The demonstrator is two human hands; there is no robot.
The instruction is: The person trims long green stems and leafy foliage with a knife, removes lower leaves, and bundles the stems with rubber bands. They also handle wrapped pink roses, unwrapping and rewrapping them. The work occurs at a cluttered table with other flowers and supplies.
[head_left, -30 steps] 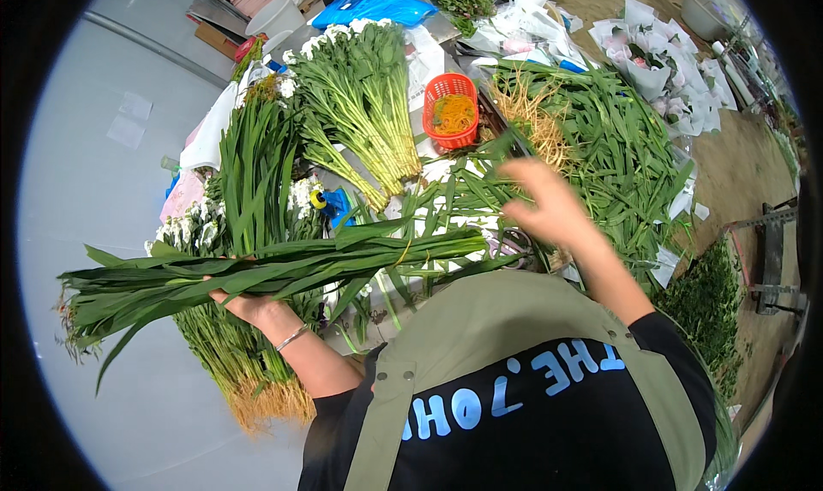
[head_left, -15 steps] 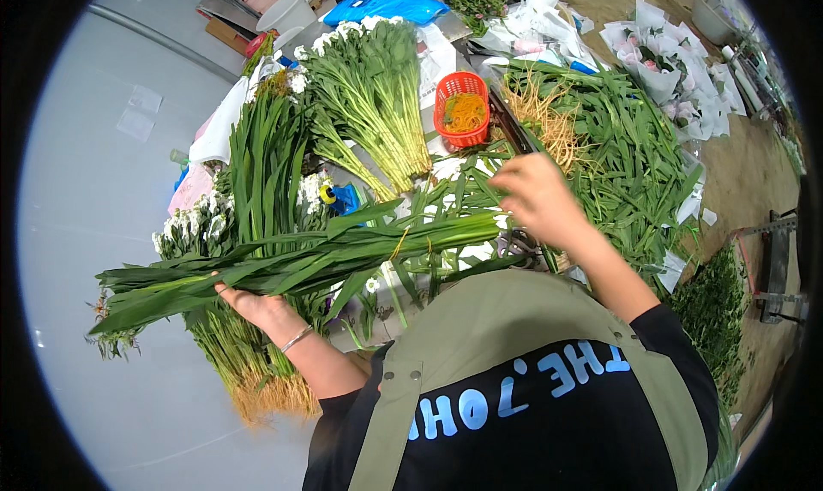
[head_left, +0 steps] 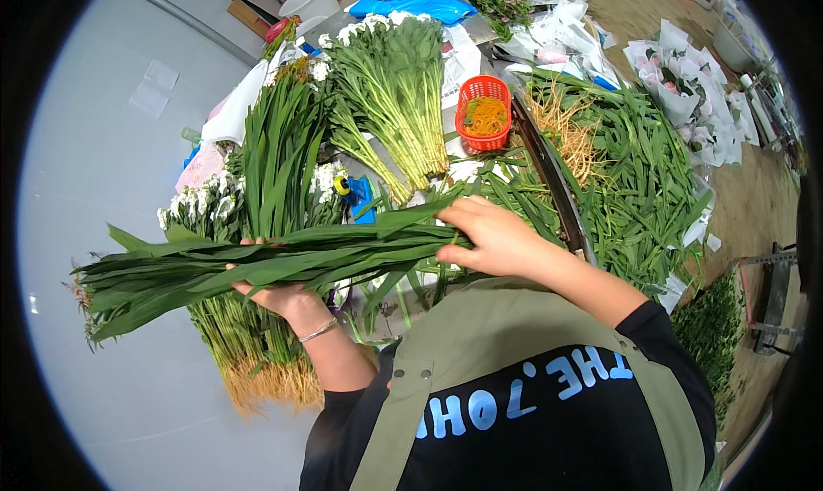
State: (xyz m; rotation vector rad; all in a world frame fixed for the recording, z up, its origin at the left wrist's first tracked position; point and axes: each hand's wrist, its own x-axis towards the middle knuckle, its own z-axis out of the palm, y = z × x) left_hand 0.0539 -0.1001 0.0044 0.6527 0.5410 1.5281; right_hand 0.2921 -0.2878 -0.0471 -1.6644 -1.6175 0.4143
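While the leafy green bunch is held nearer the person than the red basket, the left hand clasps it from beneath; the right hand straddles its right end, its closure unclear. This looks like straightening, next needing level support. White-flowered stems lie left of the basket.

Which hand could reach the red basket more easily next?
Probably the right hand. Both hands are on the bundle, but the right is nearer the basket. The left hand cradles the bundle farther away.
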